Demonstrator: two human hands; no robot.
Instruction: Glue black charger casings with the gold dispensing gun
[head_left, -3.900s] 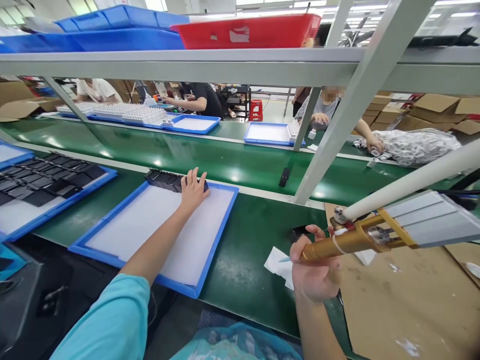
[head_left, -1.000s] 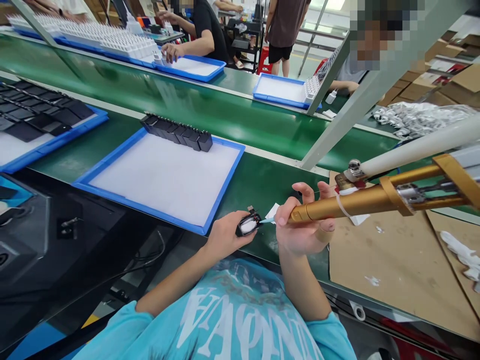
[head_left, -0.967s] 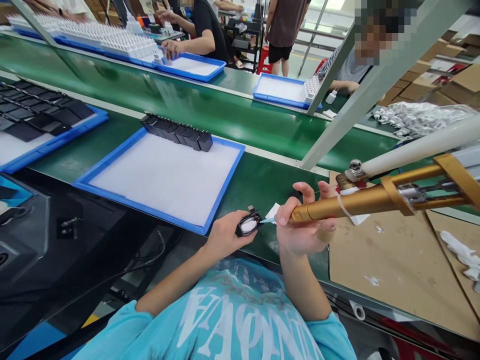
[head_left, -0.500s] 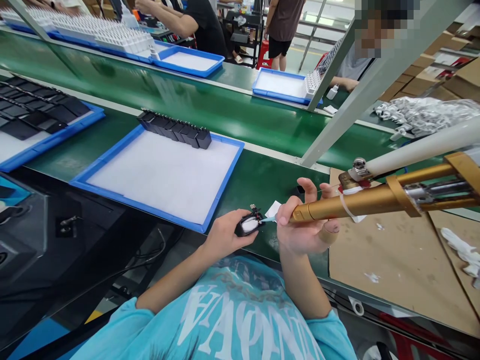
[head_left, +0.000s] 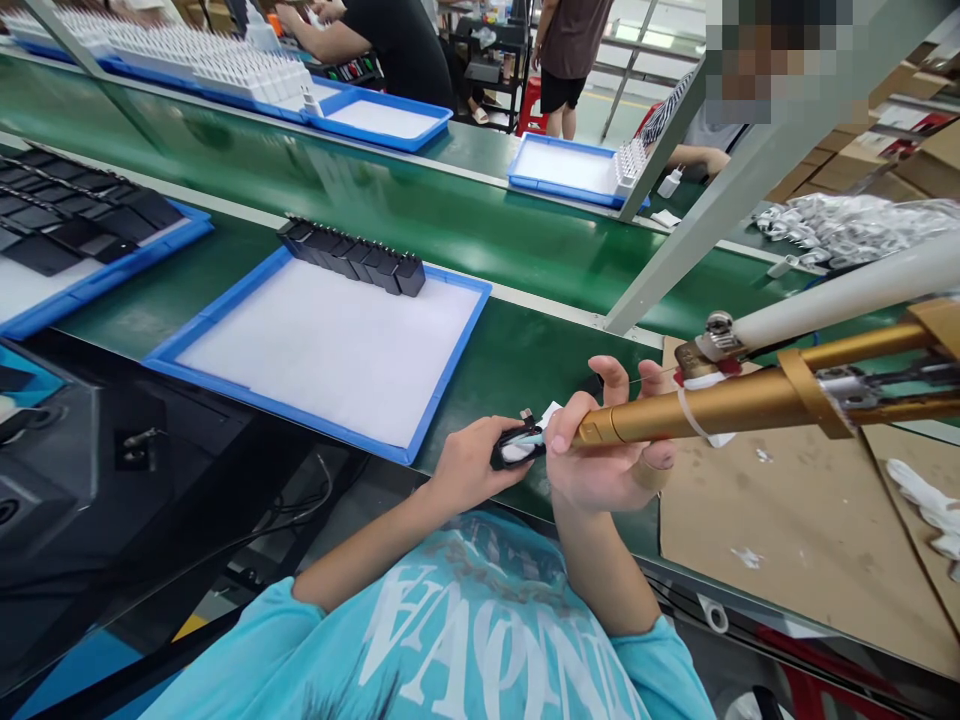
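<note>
My left hand [head_left: 476, 462] is closed around a small black plastic housing [head_left: 512, 455], which is open at the top and shows white inside. A small metal-ended part [head_left: 526, 415] sticks up at its far rim. My right hand [head_left: 607, 455] grips the front end of a gold glue dispenser [head_left: 652, 415] between thumb and forefinger, its other fingers raised. The dispenser's thin light-blue nozzle [head_left: 537, 439] reaches into or over the housing; whether it touches is unclear. A bit of white paper [head_left: 553, 410] lies just behind the housing.
A blue tray [head_left: 469, 345] with a row of black housings [head_left: 352, 258] lies to the left, another full one [head_left: 191, 232] beyond it. Cardboard [head_left: 795, 530] covers the bench at right. A metal post [head_left: 675, 235] rises ahead. Co-workers sit across the green conveyor [head_left: 465, 225].
My left hand has moved slightly right with the housing, closer to my right hand. The nozzle now reaches farther across the housing, and the dispenser has shifted slightly left.
</note>
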